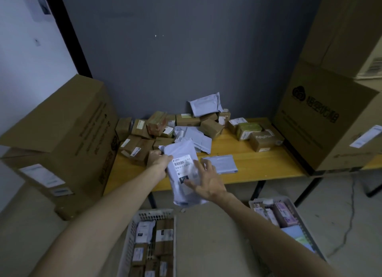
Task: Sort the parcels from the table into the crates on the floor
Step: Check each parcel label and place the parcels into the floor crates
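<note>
filling the left crate (154,214), labelled brown boxes (164,248)

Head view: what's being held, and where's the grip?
A grey poly mailer with a 010 label. The left hand has its grip on the upper left edge; the right hand lies open, fingers spread against the labelled face.

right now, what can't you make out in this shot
Head view only.
The label on the grey mailer bag: small print blurred, right side covered by the right hand; only "010" reads.
The left hand: its fingers hidden behind the bag.
The left crate: near end cut off by the bottom edge.
The right crate: near part hidden by the right forearm.
</note>
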